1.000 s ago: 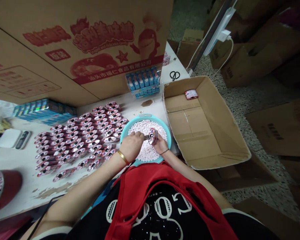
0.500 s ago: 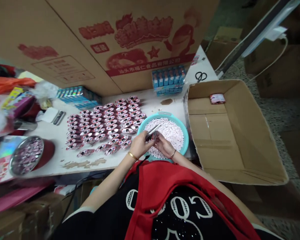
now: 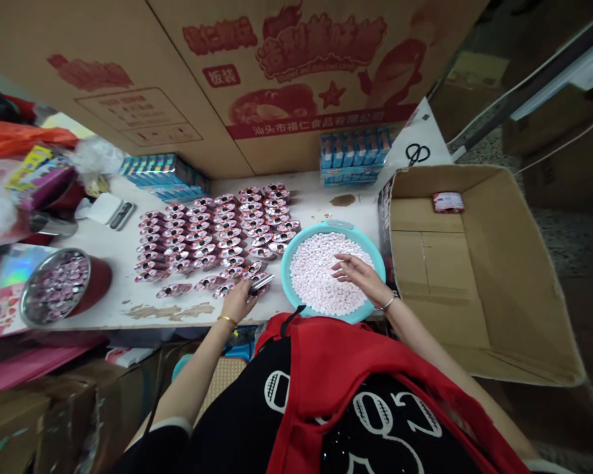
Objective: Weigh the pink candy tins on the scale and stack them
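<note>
My left hand [image 3: 238, 301] is closed around a short silver metal tube [image 3: 261, 284], right at the near edge of rows of small pink-and-red foil packets [image 3: 203, 238]. The packets stand upright, packed close, with dark openings on top. Whether the fingers also touch a packet is hidden. Over the round turquoise basin [image 3: 381, 270] hovers my right hand [image 3: 363, 278], fingers stretched and apart, with nothing seen in them. Many small pale pink pellets [image 3: 316, 263] fill the basin.
An open cardboard box [image 3: 514, 276] on the right holds one pink packet [image 3: 448, 202]. Left stands a metal pot [image 3: 99, 289] of pink pieces. Blue packs [image 3: 356, 158], scissors [image 3: 418, 154] and a tall carton [image 3: 286, 145] line the back. A small white device [image 3: 109, 209] lies left.
My hands, together over the basin before, have parted. The left went left to the packets with the tube; the right moved right and opened. The view has shifted slightly.
</note>
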`<act>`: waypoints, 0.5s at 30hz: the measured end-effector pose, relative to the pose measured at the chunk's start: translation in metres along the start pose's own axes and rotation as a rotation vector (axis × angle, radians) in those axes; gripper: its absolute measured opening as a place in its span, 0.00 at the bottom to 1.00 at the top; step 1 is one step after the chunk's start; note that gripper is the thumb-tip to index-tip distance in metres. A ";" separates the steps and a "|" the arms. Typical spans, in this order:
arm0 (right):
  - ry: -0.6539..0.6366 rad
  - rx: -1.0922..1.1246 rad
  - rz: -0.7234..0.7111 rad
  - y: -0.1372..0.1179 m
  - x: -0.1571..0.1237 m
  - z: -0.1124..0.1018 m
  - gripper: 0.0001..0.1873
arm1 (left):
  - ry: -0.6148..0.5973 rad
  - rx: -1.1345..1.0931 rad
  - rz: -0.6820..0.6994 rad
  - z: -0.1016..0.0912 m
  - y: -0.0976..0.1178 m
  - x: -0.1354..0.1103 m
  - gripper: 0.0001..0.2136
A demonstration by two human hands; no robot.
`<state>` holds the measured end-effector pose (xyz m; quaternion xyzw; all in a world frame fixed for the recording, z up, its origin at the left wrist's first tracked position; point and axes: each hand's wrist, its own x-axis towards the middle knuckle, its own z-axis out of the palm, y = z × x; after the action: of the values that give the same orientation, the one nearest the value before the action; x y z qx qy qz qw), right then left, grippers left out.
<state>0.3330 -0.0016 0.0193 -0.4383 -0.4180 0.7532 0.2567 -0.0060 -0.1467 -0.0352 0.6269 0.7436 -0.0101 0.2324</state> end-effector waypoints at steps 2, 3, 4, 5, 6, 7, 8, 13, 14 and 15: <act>0.006 -0.056 -0.018 -0.002 0.000 -0.006 0.21 | 0.059 -0.032 -0.015 0.001 0.001 -0.001 0.19; 0.018 -0.080 -0.031 -0.002 0.001 -0.009 0.22 | 0.116 -0.067 -0.014 -0.002 0.003 0.000 0.20; 0.048 -0.106 -0.051 -0.003 0.002 -0.012 0.22 | 0.179 -0.109 -0.007 -0.005 0.007 0.004 0.22; 0.098 -0.137 -0.079 -0.004 0.004 -0.017 0.22 | 0.241 -0.159 0.010 -0.009 0.012 0.010 0.22; 0.170 -0.172 -0.115 -0.006 0.009 -0.024 0.22 | 0.275 -0.202 0.045 -0.012 0.019 0.021 0.21; 0.260 -0.212 -0.155 -0.010 0.016 -0.034 0.22 | 0.277 -0.230 0.092 -0.014 0.029 0.034 0.19; 0.362 -0.258 -0.196 -0.016 0.026 -0.048 0.22 | 0.255 -0.253 0.159 -0.014 0.041 0.051 0.17; 0.842 -0.532 -0.260 -0.069 0.083 -0.162 0.18 | 0.051 -0.155 0.435 0.007 0.127 0.146 0.14; 0.905 -0.594 -0.233 -0.079 0.093 -0.187 0.17 | 0.034 -0.086 0.439 0.014 0.142 0.160 0.16; 0.955 -0.655 -0.192 -0.087 0.103 -0.210 0.18 | 0.025 -0.014 0.437 0.021 0.152 0.172 0.17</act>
<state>0.4687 0.2062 -0.0078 -0.7457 -0.5048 0.2774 0.3349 0.1250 0.0384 -0.0737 0.7716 0.5930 0.0534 0.2239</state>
